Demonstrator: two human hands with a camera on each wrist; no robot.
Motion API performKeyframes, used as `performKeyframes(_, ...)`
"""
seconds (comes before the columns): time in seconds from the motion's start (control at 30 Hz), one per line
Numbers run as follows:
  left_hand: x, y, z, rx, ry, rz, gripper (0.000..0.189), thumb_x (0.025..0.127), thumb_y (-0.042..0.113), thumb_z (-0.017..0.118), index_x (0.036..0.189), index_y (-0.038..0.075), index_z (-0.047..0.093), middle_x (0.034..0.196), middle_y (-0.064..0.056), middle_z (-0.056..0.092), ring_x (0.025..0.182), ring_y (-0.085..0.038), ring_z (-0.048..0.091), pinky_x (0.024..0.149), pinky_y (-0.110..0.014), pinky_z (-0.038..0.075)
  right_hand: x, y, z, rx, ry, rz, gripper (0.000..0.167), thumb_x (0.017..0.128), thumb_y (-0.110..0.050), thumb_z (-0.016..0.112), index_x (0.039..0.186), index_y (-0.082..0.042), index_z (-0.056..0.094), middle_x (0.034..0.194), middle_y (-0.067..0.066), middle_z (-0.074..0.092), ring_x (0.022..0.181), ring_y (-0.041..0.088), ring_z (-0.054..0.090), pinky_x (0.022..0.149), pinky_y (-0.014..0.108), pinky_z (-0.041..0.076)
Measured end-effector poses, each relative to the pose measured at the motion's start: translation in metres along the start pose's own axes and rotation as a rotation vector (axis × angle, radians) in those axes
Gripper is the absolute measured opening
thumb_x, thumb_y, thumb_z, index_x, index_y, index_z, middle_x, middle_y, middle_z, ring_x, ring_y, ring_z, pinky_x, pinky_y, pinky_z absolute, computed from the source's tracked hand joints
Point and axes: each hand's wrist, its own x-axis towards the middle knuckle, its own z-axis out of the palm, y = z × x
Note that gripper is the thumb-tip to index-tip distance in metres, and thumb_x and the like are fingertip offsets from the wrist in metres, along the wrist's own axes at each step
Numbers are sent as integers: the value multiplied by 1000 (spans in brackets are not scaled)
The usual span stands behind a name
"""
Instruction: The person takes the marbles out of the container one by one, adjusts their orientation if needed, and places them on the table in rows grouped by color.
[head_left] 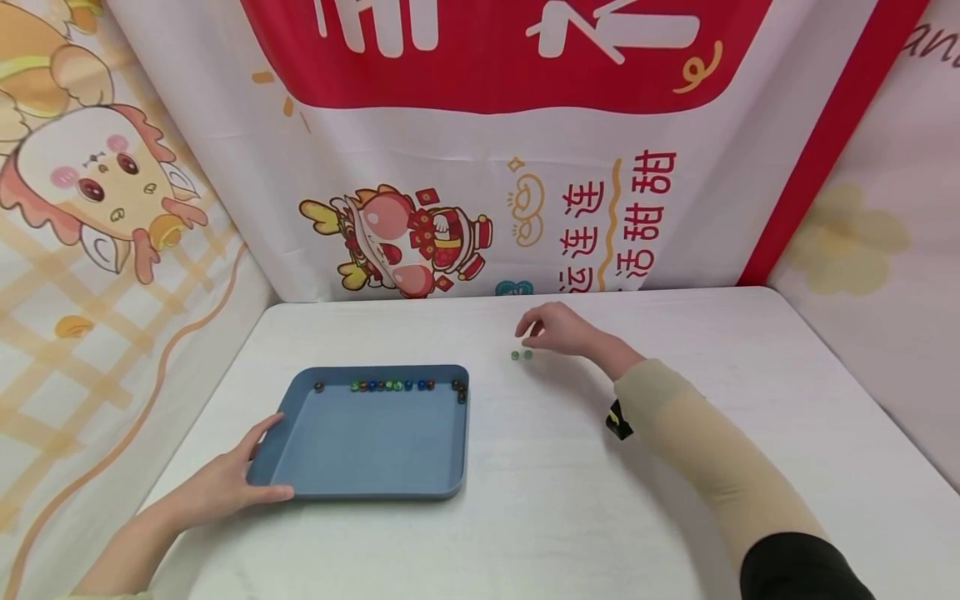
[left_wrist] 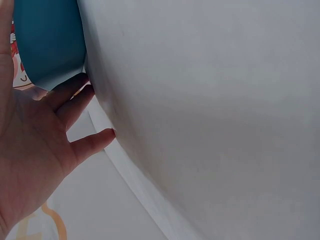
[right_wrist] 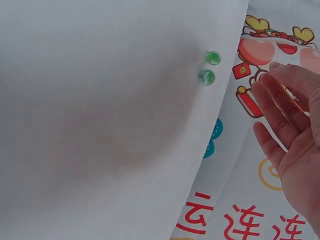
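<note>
A blue-grey rectangular tray [head_left: 360, 442] lies on the white table. My left hand [head_left: 217, 487] holds its near left corner, thumb along the near wall and fingers at the left side. In the left wrist view, that hand's other fingers [left_wrist: 75, 102] spread beside the tray wall, tips at the tabletop. Two green marbles [right_wrist: 213, 58] sit side by side on the cloth, right of the tray. Just above them hovers my right hand [head_left: 562, 331], its fingers loosely bent and holding nothing. Several dark, blue and green glass marbles [head_left: 389, 385] line the tray's far wall.
Behind the table's far edge hangs a printed cloth [head_left: 465, 167] with cartoon figures and red lettering. Patterned cloth [head_left: 112, 275] also stands along the left side. A small black and yellow item [head_left: 618, 420] shows at the right sleeve.
</note>
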Motion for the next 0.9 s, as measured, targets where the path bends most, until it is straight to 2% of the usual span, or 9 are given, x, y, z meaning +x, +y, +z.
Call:
performKeyframes(0.3,1,-1,0,15,5,3,113,78,49,78,153,5,6,130,-49,37,118,-58,45,85,-61,43,-2,-26,-2,-14,-13,-54,13,90,-14,72,103,-14,73,100,-1,68,89,14,60,80,31,49)
performKeyframes(0.5,0,1,0,28,14,9,113,79,46,79,153,4,5,128,-50,38,116,-59,45,84,-61,43,0,-40,-2,-20,-46,-79,14,90,-16,72,104,-15,72,102,2,69,90,15,60,77,29,50)
performKeyframes(0.67,0,2,0,34,15,7,113,79,46,79,153,3,6,128,-50,39,116,-58,46,83,-61,44,3,-51,0,-34,-62,-102,14,90,-18,72,103,-16,72,99,-3,68,88,14,60,76,28,50)
performKeyframes(0.9,0,1,0,34,12,3,113,78,47,79,153,4,5,127,-50,40,115,-58,46,83,-61,44,9,-65,3,-47,-88,-144,15,89,-19,73,104,-16,73,100,-2,69,89,12,61,77,27,50)
